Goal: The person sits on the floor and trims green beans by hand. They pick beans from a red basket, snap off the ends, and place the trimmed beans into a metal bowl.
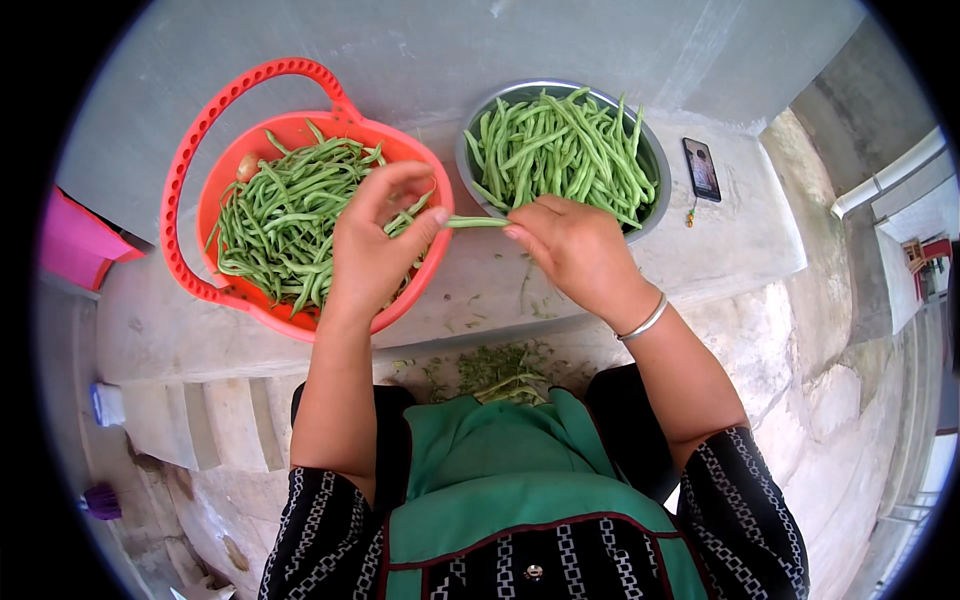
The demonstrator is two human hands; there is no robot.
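Between my two hands a single green bean lies level, above the ledge and between the two containers. My right hand pinches its right end between thumb and fingers; a silver bangle is on that wrist. My left hand is over the right side of a red plastic basket. Its thumb tip meets the bean's left end, while the index finger arches above with a gap. Many green beans fill the basket. More green beans are heaped in a grey metal basin behind my right hand.
The basket's raised handle curves up on its left. A phone with a small charm lies right of the basin on the concrete ledge. Bean scraps are piled below the ledge, before my green apron. A pink object stands far left.
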